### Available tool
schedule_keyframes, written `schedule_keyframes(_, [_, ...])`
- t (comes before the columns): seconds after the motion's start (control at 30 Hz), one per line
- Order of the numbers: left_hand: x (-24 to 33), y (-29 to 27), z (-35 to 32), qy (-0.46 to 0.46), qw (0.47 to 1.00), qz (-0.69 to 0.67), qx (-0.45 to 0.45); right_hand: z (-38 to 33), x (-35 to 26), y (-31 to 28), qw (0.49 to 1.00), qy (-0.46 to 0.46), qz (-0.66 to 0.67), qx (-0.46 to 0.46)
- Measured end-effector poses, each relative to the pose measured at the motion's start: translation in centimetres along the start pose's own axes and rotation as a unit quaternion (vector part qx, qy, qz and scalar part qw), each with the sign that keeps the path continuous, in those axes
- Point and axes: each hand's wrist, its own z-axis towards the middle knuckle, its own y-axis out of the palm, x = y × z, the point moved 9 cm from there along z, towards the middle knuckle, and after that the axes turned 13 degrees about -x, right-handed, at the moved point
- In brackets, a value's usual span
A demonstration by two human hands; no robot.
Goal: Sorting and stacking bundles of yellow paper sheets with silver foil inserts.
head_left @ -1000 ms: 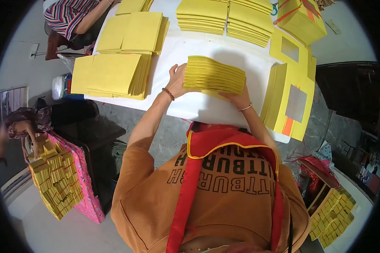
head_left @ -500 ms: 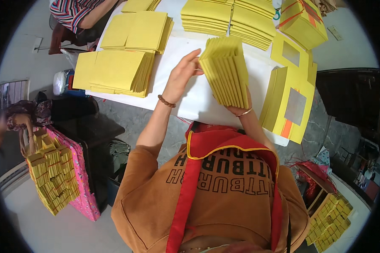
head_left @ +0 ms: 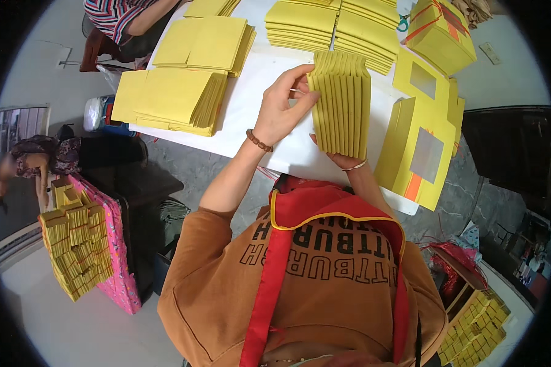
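A stack of folded yellow paper pieces point(head_left: 343, 116) stands upright in front of me, its row of folded edges facing me. My right hand point(head_left: 346, 161) holds it from below, with most of its fingers hidden behind and under the stack. At the upper left edge, my left hand point(head_left: 286, 104) grips the same stack, thumb on the near side and fingertips at the edge. Beneath the hands is the white-covered table point(head_left: 288, 144).
More yellow stacks lie on the table at the left point(head_left: 168, 101) and far side point(head_left: 300, 27). Yellow boxes with clear windows point(head_left: 404, 153) line the right. A co-worker's arm point(head_left: 147, 18) is at far left. Bundled yellow pieces point(head_left: 79, 244) sit on a pink-covered surface at left.
The stack has turned more upright and shifted slightly right. My left hand, with its fingers loosely spread at the stack's side before, has moved right and closed on its edge.
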Motion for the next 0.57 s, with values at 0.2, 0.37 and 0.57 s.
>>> schedule_keyframes(0.2, [0.5, 0.1, -0.2, -0.002, 0.999, 0.022, 0.048, -0.5, 0.3, 0.0, 1.000, 0.003, 0.011, 0.015])
schedule_keyframes(0.37, [1.6, 0.6, -0.2, 0.023, 0.994, 0.078, 0.071, -0.8, 0.8, 0.9, 0.995, 0.000, 0.094, 0.034])
schedule_keyframes(0.57, [3.7, 1.3, -0.4, 0.012, 0.980, 0.175, 0.090, -1.5, 0.9, 2.1, 0.997, 0.017, 0.070, -0.026])
